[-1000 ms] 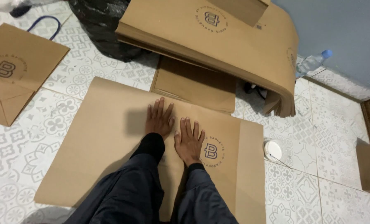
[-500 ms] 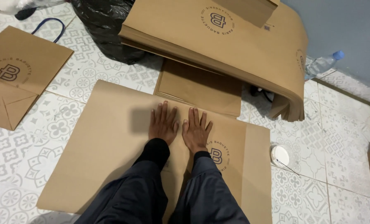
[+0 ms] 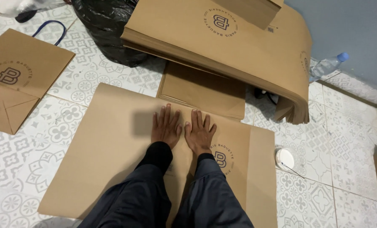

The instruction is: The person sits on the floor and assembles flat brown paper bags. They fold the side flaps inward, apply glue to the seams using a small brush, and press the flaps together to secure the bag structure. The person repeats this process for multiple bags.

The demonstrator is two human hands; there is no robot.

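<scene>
Fingers [image 3: 167, 116] flat, paper sheet [image 3: 112, 143] edge cropped

Patterned tile floor [image 3: 112, 76]: brown paper sheet [image 3: 112, 143], paper stack [image 3: 239, 46], bottle [image 3: 325, 65], possibly lid [image 3: 285, 158]

Person's own body, head view. Left hand [image 3: 166, 126] and right hand [image 3: 199, 133]: bare, no rings, watch or gloves visible. Each forearm wears a loose dark grey-blue sleeve, creased lengthwise, entering from 6 o'clock. A snug black knit cuff ends each sleeve at the wrist, the left cuff showing more than the right.
</scene>
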